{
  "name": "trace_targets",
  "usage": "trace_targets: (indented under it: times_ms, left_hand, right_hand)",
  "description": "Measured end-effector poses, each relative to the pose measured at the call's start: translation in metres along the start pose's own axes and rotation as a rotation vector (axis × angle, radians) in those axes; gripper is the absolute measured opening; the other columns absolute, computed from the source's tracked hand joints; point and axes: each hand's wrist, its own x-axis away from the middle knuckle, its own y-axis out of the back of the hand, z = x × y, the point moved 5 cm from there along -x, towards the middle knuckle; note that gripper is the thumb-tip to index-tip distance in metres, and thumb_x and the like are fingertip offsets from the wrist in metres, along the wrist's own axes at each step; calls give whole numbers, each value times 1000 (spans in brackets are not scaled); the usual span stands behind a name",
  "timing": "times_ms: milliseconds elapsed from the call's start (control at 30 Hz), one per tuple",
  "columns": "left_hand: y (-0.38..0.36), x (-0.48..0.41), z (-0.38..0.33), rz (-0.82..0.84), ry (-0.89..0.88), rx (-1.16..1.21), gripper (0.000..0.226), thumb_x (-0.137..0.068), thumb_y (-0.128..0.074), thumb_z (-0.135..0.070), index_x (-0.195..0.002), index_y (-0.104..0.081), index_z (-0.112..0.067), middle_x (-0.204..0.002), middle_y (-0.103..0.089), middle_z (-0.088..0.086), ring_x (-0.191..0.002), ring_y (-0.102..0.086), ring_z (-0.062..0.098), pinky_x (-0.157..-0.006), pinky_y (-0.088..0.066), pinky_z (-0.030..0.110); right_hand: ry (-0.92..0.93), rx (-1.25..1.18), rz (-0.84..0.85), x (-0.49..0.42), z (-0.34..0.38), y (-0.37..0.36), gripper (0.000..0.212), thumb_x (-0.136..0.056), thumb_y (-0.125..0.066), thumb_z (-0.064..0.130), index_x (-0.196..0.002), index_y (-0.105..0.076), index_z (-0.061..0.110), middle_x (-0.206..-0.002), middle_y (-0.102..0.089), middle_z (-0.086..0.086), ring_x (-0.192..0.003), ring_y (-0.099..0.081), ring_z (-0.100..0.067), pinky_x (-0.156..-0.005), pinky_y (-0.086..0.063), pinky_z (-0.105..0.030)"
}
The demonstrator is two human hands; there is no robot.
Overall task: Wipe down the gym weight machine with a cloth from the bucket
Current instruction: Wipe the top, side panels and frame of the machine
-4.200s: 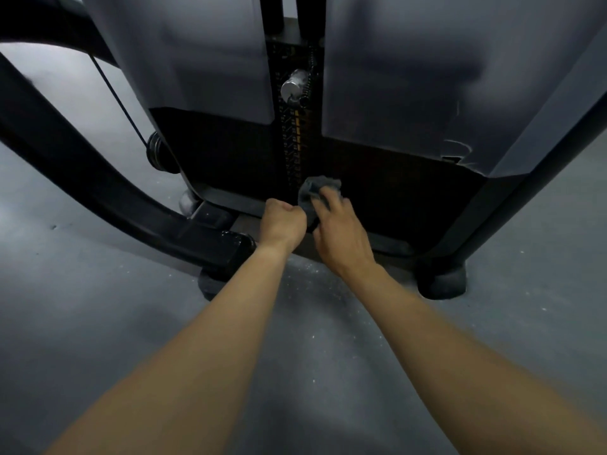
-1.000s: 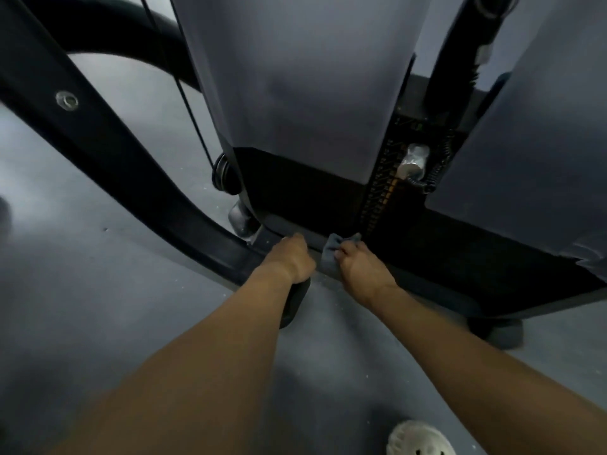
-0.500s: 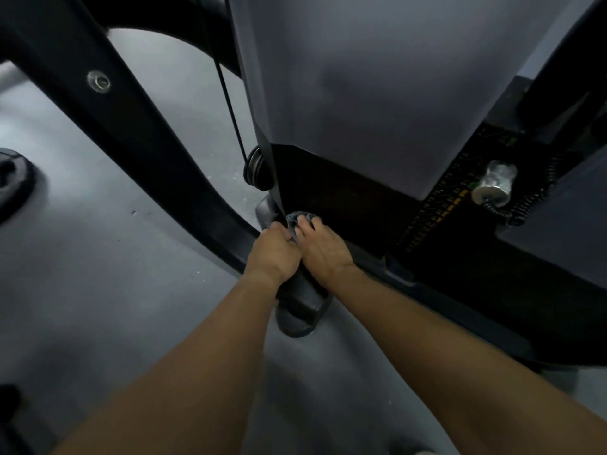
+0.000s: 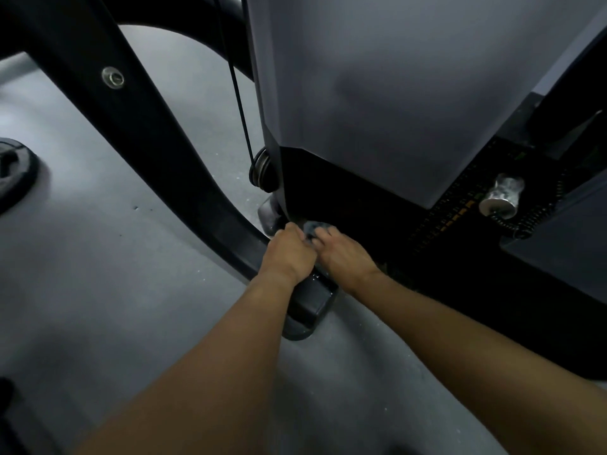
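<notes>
Pressing the small grey cloth [image 4: 313, 227] with the right hand [image 4: 345, 256], fingers curled over it and gripping, against the black lower corner of the weight machine [image 4: 328, 192], right where the grey shroud [image 4: 377, 93] ends. Mostly hidden under those fingers, peeking out just ahead of the knuckles. Resting the left hand [image 4: 289, 254] knuckles-up beside the right, touching it, fingers tucked under into a loose fist on top of the black frame beam [image 4: 147, 133]; cannot tell whether holding an edge of the cloth or nothing. Beneath both wrists, the beam's rounded black foot [image 4: 308, 310], planted on the grey floor [image 4: 98, 290], with a few wet glints on its top. Just beyond the left hand, a small metal pulley [image 4: 261, 170] with a thin black cable [image 4: 236, 83] running up from it. Farther off to the left of that hand, up the beam, a silver bolt [image 4: 112, 77]. Well off to the right of the right hand, a silver selector pin [image 4: 501, 198] stuck into the weight stack [image 4: 427, 234], edge marked orange and green, with a black coiled cord [image 4: 542, 213] beside the pin. Far left of the left hand, at the edge of view, a dark round object [image 4: 13, 172] on the floor, too cut off to identify
</notes>
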Motion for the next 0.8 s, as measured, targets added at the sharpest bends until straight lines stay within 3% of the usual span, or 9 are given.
trace_targets:
  times_ms: [100,167,433,533,700,800]
  left_hand:
    - [3,-3,3,-28,33,37,30,-102,-48,-24,-127,-55,-9,-127,-61,13,-118,-58,31,-99,-47,40]
    - [4,-5,5,-37,36,32,30,-103,-48,-27,-126,-55,-10,-127,-61,13,-118,-59,32,-100,-48,41]
    - [-16,7,-8,47,-47,-60,17,-95,-54,-15,-111,-54,-11,-122,-59,15,-113,-57,34,-100,-48,42]
    - [-26,13,-13,86,-72,-91,17,-96,-53,-14,-113,-55,-10,-125,-57,15,-118,-55,36,-105,-46,42]
    - [-33,17,-19,114,-95,-100,23,-96,-51,-13,-119,-54,-9,-130,-51,12,-120,-52,34,-108,-44,44]
    - [-32,12,-20,104,-66,-65,23,-96,-51,-15,-118,-54,-11,-126,-56,13,-116,-56,33,-105,-48,45]
  right_hand:
    - [-133,-103,-3,-31,15,1,56,-103,-47,14,-156,-29,11,-151,-33,-12,-135,-38,-28,-108,-44,-36]
    - [-152,-97,-13,-33,19,-3,57,-104,-45,16,-157,-26,10,-152,-33,-14,-135,-38,-30,-107,-44,-36]
    - [-161,-66,125,39,-17,-7,31,-98,-61,15,-129,-62,11,-137,-45,-7,-121,-47,-27,-89,-53,-34]
    - [-222,-80,181,77,-37,-11,26,-101,-58,21,-124,-66,14,-134,-50,-4,-114,-56,-24,-92,-49,-33]
    - [-319,-115,223,115,-50,-15,22,-95,-56,14,-114,-68,18,-124,-57,-4,-104,-61,-24,-81,-54,-33]
    - [-212,18,184,105,-36,-11,34,-96,-58,8,-130,-60,10,-133,-52,-11,-114,-55,-28,-86,-56,-35]
